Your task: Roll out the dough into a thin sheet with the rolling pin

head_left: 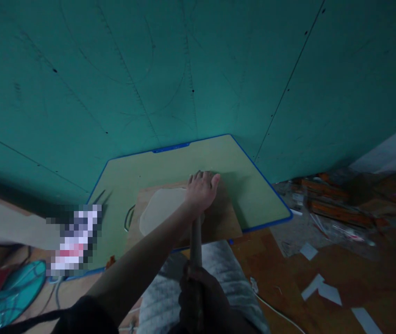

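Nearest my viewpoint: right hand (200, 297), low in view over the grey cloth (222, 266) on the lap, fingers wrapped round the near part of the rolling pin (195, 243). Pin's long axis runs almost straight away from the body, near end low, far stretch going under the left wrist; its far tip is hidden there, so I can't tell where it stops. Left forearm crosses in from lower left over part of the dough. Left hand (201, 190) is the farther of the two, back up over the board, fingers laid out forward and thumb spread to the right, not wrapped round anything I can see; palm is hidden, so can't call contact with the pin. Dough (165, 206) is a flat pale sheet on the cutting board (227, 211), mostly left of the left hand, with a sliver showing just right of the wrist. Key relation, my judgement: pin axis points away from me, bulk of the dough lies to its left, left hand nearer the dough, right hand well short of it. Board sits on the blue-edged table (253, 204), metal handle (128, 218) at its left side; green wall (219, 83) behind.
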Motion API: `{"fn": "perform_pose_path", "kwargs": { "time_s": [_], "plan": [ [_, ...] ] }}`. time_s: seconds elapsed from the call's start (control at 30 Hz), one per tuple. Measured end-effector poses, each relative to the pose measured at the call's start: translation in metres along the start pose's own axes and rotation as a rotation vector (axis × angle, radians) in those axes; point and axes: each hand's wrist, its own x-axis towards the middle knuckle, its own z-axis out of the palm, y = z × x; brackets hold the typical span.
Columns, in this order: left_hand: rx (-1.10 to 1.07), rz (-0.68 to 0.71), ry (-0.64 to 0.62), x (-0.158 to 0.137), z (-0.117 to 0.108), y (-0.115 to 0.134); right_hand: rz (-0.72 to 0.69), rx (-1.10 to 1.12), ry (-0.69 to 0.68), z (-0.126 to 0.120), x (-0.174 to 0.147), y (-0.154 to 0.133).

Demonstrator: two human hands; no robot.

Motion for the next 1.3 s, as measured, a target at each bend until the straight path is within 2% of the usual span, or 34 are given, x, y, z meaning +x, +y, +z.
{"fn": "perform_pose_path", "kwargs": {
  "time_s": [0.17,0.4,0.53,0.73,0.87,0.97,1.03,1.13,1.17,1.23,1.3],
  "plan": [
    [-0.038,0.009,0.006,0.002,0.003,0.008,-0.035,-0.022,0.054,0.0,-0.001,-0.004],
    [-0.16,0.204,-0.135,0.005,-0.003,-0.018,-0.096,0.008,0.056,0.015,0.015,0.008],
    [-0.238,0.227,-0.179,0.006,-0.004,-0.022,-0.095,0.04,0.033,0.015,0.014,0.009],
    [-0.139,0.117,-0.062,0.006,0.001,-0.001,-0.062,0.003,0.027,0.0,-0.003,-0.003],
    [-0.043,0.139,-0.014,0.006,0.011,0.027,-0.102,-0.105,0.072,-0.007,-0.025,-0.017],
    [-0.113,0.153,0.026,0.011,0.014,0.039,-0.147,-0.221,0.112,-0.008,-0.037,-0.026],
    [-0.181,0.142,0.05,0.009,0.008,0.035,-0.183,-0.3,0.133,-0.008,-0.04,-0.027],
    [-0.258,0.119,0.107,-0.022,-0.01,0.012,-0.246,-0.404,0.158,-0.01,-0.04,-0.021],
    [-0.293,0.098,0.135,-0.041,-0.017,0.001,-0.266,-0.433,0.165,-0.011,-0.04,-0.017],
    [-0.501,0.007,0.209,-0.086,-0.03,-0.02,-0.3,-0.483,0.179,-0.01,-0.04,-0.008],
    [-0.608,-0.167,0.116,-0.134,-0.042,-0.036,-0.323,-0.538,0.192,-0.006,-0.041,0.002]
  ]
}}
